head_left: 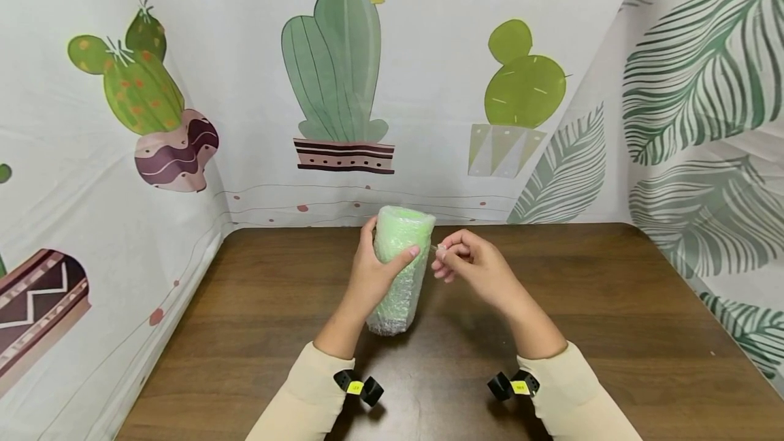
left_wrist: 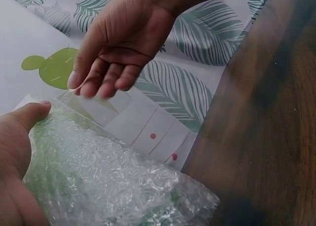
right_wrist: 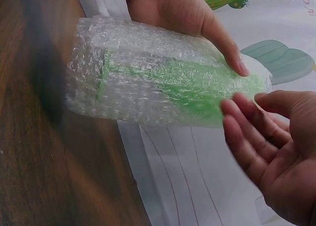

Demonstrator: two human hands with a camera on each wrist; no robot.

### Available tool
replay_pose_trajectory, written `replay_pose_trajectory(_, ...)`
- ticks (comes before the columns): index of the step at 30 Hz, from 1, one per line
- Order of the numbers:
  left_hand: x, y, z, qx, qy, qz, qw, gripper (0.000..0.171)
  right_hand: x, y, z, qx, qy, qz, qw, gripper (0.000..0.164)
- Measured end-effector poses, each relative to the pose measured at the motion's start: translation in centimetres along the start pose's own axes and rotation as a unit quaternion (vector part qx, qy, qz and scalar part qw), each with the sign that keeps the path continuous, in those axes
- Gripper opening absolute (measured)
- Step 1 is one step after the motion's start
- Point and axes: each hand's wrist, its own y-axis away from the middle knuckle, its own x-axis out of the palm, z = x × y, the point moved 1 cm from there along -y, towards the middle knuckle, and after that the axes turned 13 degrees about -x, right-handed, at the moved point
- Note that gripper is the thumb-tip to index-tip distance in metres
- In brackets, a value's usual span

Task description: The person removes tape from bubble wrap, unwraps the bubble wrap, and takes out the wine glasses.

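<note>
A light-green cylinder-like item wrapped in clear bubble wrap [head_left: 398,301] stands slightly tilted over the table. My left hand [head_left: 375,271] grips it around the upper part, the thumb lying across the near side. Just right of its upper end, my right hand [head_left: 478,265] pinches a small clear strip, like tape [head_left: 439,249], between thumb and index finger. In the left wrist view the right hand [left_wrist: 126,43] sits close above the wrap's top edge, its other fingers loosely curled. The right wrist view shows green through the bubble wrap [right_wrist: 138,73]; the layers hide the item's exact kind.
The brown wooden table [head_left: 582,305] ends at a white cloth backdrop [head_left: 435,87] printed with cacti and leaves. Black wrist cameras are strapped on the left sleeve [head_left: 306,393] and the right sleeve [head_left: 578,393].
</note>
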Motion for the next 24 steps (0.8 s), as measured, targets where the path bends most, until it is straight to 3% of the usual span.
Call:
replay_pose_trajectory(4, 0.06, 0.03, -0.06, 0.001, 0.005, 0.006, 1.0000, 0.091, -0.13, 0.10, 0.16, 0.003, 0.022, 0.008, 1.000, 0.015)
replay_pose_trajectory(11, 0.28, 0.24, -0.03, 0.003, 0.001, 0.020, 0.9998, 0.093, 0.06, 0.10, 0.24, 0.029, -0.015, 0.034, 0.999, 0.015)
replay_pose_trajectory(18, 0.69, 0.30, 0.09, 0.009, -0.007, 0.033, 0.9994, 0.095, 0.27, 0.03, -0.06, 0.014, 0.031, 0.018, 0.999, 0.016)
replay_pose_trajectory(24, 0.80, 0.36, 0.11, 0.012, -0.013, 0.026, 0.9995, 0.095, 0.50, 0.06, -0.27, 0.011, 0.041, 0.025, 0.999, 0.014)
